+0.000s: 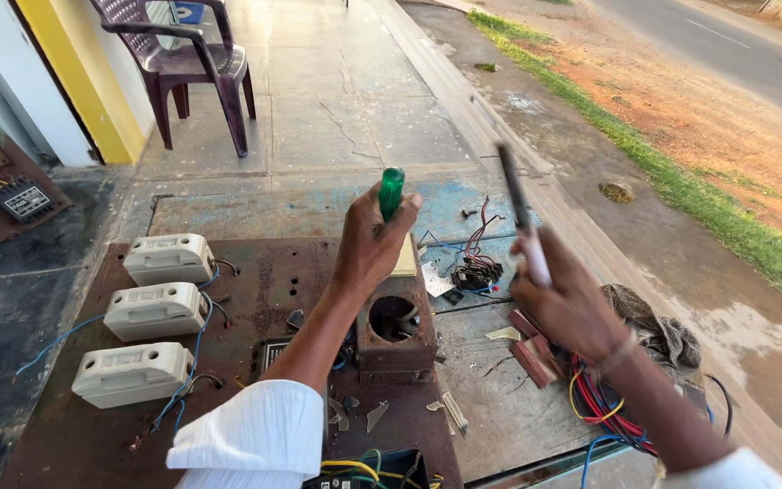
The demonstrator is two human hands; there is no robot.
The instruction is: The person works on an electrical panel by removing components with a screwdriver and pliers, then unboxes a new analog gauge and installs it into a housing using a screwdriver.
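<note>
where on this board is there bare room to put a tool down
Bare board lies between the white boxes and the square block. The bench's far strip is bare too. It is crowded around the wire bundle, and scraps litter the near edge.

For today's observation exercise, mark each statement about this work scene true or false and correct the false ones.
1. The left hand grips a green-handled screwdriver. True.
2. The right hand is empty. False: it holds a slim dark-tipped tool.
3. Three white fuse boxes sit on the rusty metal panel. True.
4. A blue stool stands behind. False: it is a dark purple plastic chair.
</note>
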